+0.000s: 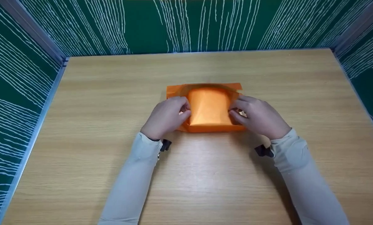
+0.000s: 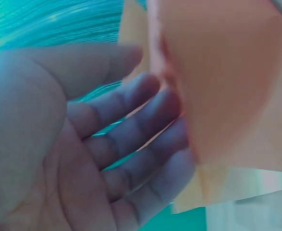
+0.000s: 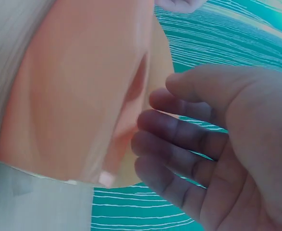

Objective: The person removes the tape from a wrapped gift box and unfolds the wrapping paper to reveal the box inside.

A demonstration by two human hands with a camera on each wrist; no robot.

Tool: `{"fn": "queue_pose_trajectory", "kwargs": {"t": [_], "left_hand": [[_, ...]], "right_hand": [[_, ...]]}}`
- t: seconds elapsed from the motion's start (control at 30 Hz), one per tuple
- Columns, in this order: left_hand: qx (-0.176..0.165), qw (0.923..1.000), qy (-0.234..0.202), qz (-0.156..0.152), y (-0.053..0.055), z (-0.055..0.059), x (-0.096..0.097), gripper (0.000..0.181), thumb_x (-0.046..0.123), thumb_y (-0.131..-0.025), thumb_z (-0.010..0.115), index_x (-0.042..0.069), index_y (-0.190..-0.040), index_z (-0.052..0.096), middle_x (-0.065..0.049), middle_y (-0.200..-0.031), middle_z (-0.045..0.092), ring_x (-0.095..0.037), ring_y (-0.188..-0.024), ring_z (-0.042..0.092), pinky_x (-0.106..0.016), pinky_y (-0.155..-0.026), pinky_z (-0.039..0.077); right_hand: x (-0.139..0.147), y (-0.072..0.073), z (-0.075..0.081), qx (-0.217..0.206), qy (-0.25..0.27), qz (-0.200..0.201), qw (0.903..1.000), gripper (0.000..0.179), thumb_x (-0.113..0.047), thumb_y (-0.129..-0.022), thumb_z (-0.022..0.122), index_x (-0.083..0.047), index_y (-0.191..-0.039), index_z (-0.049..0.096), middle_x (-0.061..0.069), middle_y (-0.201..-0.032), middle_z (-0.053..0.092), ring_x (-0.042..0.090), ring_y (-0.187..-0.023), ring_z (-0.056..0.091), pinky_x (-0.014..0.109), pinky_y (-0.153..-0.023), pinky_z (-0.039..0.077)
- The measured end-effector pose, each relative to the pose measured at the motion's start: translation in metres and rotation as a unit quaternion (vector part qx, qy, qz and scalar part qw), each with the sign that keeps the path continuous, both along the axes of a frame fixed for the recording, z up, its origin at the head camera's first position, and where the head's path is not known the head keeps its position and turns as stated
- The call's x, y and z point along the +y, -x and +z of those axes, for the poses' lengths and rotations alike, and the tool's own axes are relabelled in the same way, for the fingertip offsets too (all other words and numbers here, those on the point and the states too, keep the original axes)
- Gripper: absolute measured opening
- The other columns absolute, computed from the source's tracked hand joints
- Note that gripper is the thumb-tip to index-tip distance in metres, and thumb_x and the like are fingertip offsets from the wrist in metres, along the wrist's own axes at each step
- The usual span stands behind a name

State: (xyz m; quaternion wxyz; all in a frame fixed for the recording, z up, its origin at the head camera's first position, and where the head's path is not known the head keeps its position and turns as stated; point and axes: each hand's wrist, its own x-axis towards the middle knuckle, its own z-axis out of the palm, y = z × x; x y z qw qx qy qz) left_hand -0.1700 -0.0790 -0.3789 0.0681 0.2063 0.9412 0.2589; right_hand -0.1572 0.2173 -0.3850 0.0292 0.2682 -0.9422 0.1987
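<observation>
An orange paper package (image 1: 209,107) lies at the middle of the table, its top smooth and raised, with loose paper at the back and sides. My left hand (image 1: 167,117) is at its left side. In the left wrist view the fingertips (image 2: 167,103) press against the orange paper (image 2: 227,86), with the thumb apart from it. My right hand (image 1: 259,115) is at the right side, fingers loosely bent. In the right wrist view its fingertips (image 3: 148,142) are right at the folded side of the paper (image 3: 78,96). What lies inside the paper is hidden.
The wooden table (image 1: 202,184) has raised green walls with white wavy lines, one along the back (image 1: 142,28) and one at each side. Both forearms in light sleeves (image 1: 130,184) reach in from the front. A dark wrist device (image 1: 263,151) sits under the right wrist.
</observation>
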Motion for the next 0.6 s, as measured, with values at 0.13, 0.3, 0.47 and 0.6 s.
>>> {"fn": "queue_pose_trajectory", "kwargs": {"t": [0.13, 0.3, 0.47, 0.6], "left_hand": [[0.007, 0.9999, -0.004, 0.014, 0.008, -0.006, -0.003, 0.021, 0.025, -0.103, 0.063, 0.010, -0.116, 0.066, -0.005, -0.113, 0.065, -0.021, -0.102, 0.060, -0.036, -0.093, 0.050], [-0.011, 0.9994, -0.026, 0.019, 0.019, -0.015, -0.009, 0.029, 0.021, -0.104, 0.059, 0.006, -0.129, 0.061, -0.009, -0.126, 0.062, -0.025, -0.115, 0.059, -0.039, -0.104, 0.047], [-0.048, 0.9968, -0.053, 0.035, 0.032, -0.027, -0.019, 0.042, 0.009, -0.106, 0.049, 0.009, -0.148, 0.049, -0.010, -0.146, 0.054, -0.026, -0.135, 0.052, -0.039, -0.116, 0.039], [-0.088, 0.9925, -0.083, 0.022, 0.042, -0.040, -0.026, 0.052, 0.004, -0.106, 0.040, 0.010, -0.157, 0.039, -0.011, -0.158, 0.046, -0.025, -0.148, 0.041, -0.040, -0.122, 0.030]], "right_hand": [[0.006, 0.007, -0.003, -0.039, 0.030, -0.029, 0.9984, 0.019, -0.021, -0.101, 0.068, -0.009, -0.114, 0.073, 0.005, -0.105, 0.068, 0.024, -0.093, 0.064, 0.043, -0.087, 0.057], [0.017, 0.021, -0.010, -0.114, 0.094, -0.066, 0.9867, 0.025, -0.019, -0.104, 0.061, -0.010, -0.127, 0.068, 0.005, -0.118, 0.065, 0.025, -0.106, 0.063, 0.048, -0.095, 0.055], [0.027, 0.038, -0.018, -0.195, 0.158, -0.072, 0.9653, 0.045, -0.022, -0.109, 0.051, -0.008, -0.152, 0.048, 0.013, -0.151, 0.051, 0.036, -0.136, 0.049, 0.058, -0.114, 0.038], [0.034, 0.045, -0.023, -0.275, 0.162, -0.083, 0.9441, 0.064, -0.049, -0.110, 0.038, -0.015, -0.164, 0.028, 0.013, -0.167, 0.031, 0.038, -0.153, 0.027, 0.061, -0.123, 0.019]]}}
